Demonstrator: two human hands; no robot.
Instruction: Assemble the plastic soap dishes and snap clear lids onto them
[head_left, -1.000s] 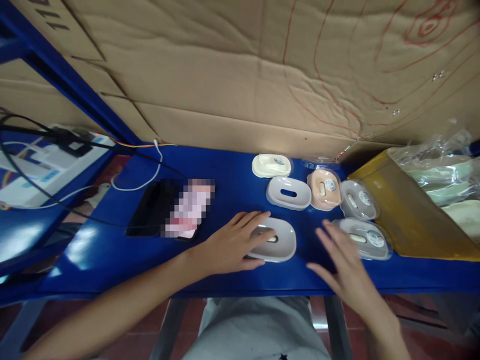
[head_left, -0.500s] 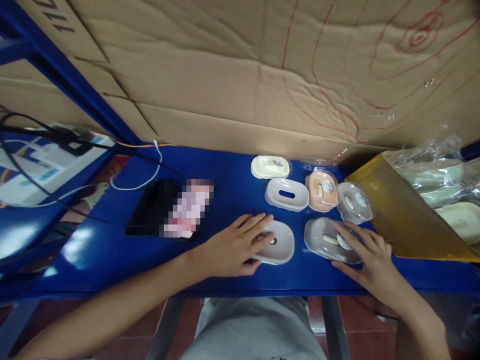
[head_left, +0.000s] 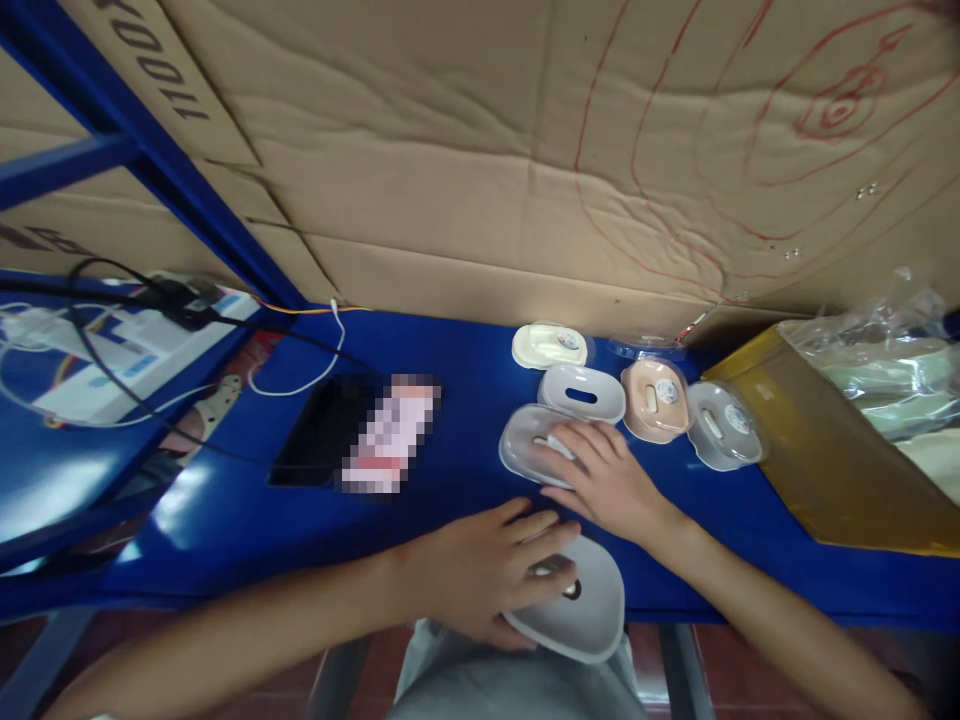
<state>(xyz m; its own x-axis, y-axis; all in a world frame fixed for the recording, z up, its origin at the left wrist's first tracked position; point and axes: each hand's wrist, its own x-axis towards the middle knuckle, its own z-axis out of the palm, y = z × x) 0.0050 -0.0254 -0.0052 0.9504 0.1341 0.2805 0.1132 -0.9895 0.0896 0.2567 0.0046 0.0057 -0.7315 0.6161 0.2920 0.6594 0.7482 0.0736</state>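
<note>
Closer to the person than the slotted tray (head_left: 559,383), the left hand (head_left: 484,572) had a half-open grip on the grey dish (head_left: 596,612); just in front of that tray, the right hand's (head_left: 611,482) curved grip held the lidded case (head_left: 520,440)

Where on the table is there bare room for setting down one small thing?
Bare blue table shows between the phone and the cream dish, and in front of the rightmost gray dish, between the right forearm and the brown box. It is crowded around the right hand, where several dishes stand close together.
</note>
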